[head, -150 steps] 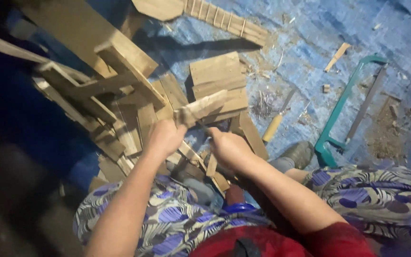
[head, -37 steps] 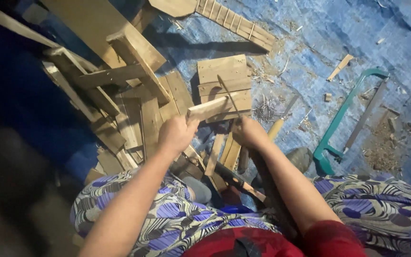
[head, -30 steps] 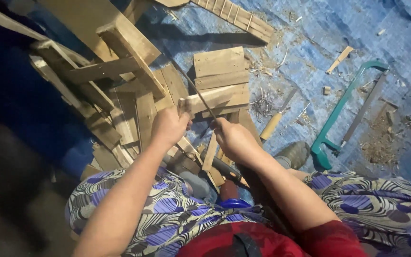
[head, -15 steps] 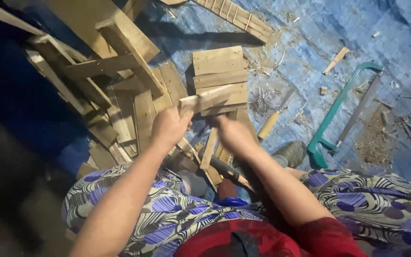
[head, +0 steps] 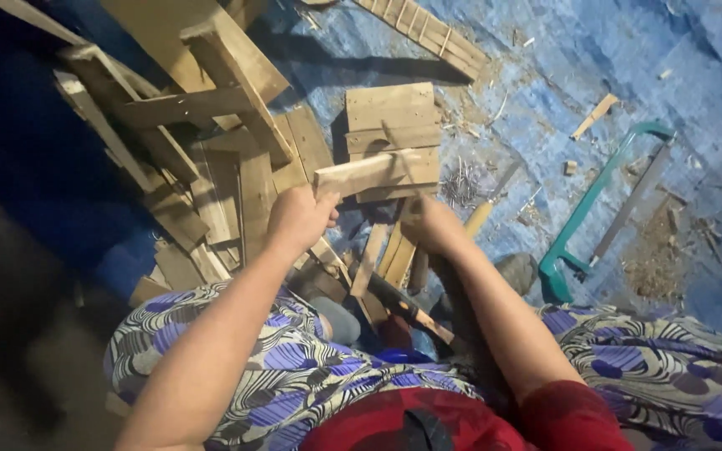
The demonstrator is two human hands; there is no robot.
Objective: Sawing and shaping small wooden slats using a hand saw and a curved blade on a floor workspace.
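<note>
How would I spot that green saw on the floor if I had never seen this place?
Start at the blue tarp that covers the floor, then look right of the pile of wood scraps, past the person's right hand. The green saw lies there by a patch of sawdust. It is the only green thing, a bowed frame with a thin straight blade, among brown offcuts.

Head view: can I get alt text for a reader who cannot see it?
The left hand grips a short wooden slat while the right hand rests beside it, above a pile of wood scraps. A green hacksaw lies on the blue tarp to the right.
</note>
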